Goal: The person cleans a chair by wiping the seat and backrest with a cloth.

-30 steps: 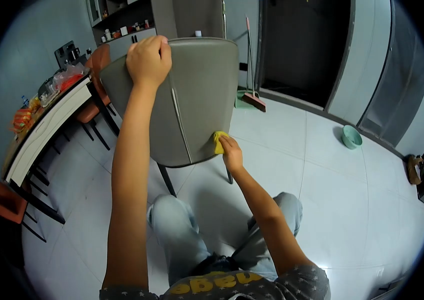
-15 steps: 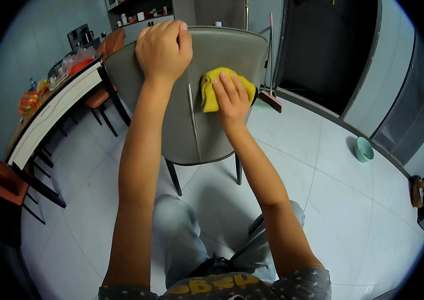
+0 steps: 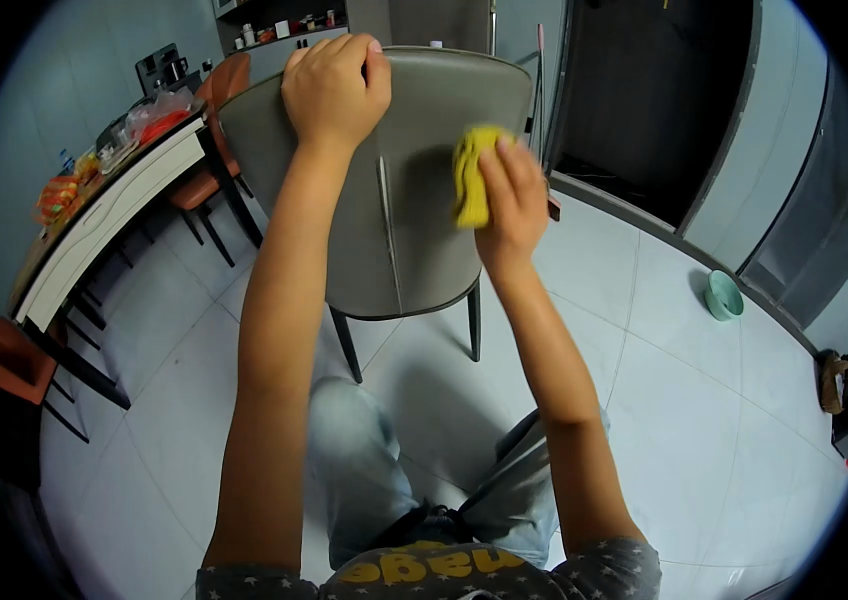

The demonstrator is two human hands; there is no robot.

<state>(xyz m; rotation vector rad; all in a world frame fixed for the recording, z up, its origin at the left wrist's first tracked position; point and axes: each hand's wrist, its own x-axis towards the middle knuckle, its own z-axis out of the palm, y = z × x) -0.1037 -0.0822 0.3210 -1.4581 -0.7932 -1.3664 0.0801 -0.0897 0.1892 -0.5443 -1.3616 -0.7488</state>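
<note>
A grey chair [image 3: 364, 250] stands in front of me with the back of its backrest facing me. A light vertical line, a seam or a tear, runs down its middle. My left hand [image 3: 336, 95] is closed over the top edge of the backrest. In my right hand [image 3: 516, 205] is a folded yellow cloth [image 3: 471, 175], gripped at the right side of the backrest. The cloth is slightly blurred, and whether it touches the chair I cannot tell. My right fingers lie over the cloth's outer side.
At left stands a long table [image 3: 114, 215] with bags and packages on it. Orange chairs [image 3: 12, 360] are beside it. A green bowl [image 3: 723, 296] sits on the tiled floor at right, near a dark doorway [image 3: 659, 90]. Behind the chair leans a pink-handled broom [image 3: 541, 75].
My right hand has moved right with the yellow cloth, from the backrest's surface to its right edge. My left hand keeps its hold on the top edge.
</note>
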